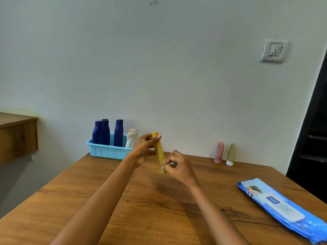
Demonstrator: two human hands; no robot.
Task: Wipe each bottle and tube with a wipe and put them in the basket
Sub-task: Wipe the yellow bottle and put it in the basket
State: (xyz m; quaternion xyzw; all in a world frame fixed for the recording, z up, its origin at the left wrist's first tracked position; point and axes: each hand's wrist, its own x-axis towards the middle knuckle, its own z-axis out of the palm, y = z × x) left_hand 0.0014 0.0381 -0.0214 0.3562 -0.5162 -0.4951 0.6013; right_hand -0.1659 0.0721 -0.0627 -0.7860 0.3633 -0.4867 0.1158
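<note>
Basket [108,152] first: the light-blue one sits at the far left corner of the tabletop [141,209], left of centre in the frame, and it's carrying three dark-blue bottles [105,132] standing upright plus one white bottle [131,138] at its right end, leaning a little. Centre frame, the yellow tube [159,152] is up off the tabletop, roughly upright. Left hand [144,149] has its grip curled round the tube's upper part, thumb near the cap. Right hand [178,167] is down at the tube's lower end, fingers pinching a small white wipe [167,165] against it. Over at the right, by the wall, a pink tube [219,152] and an olive tube [231,154] stand cap-down, just beside each other, well apart from the basket. Lower right, the blue wipes pack [281,207] lies flat.
</note>
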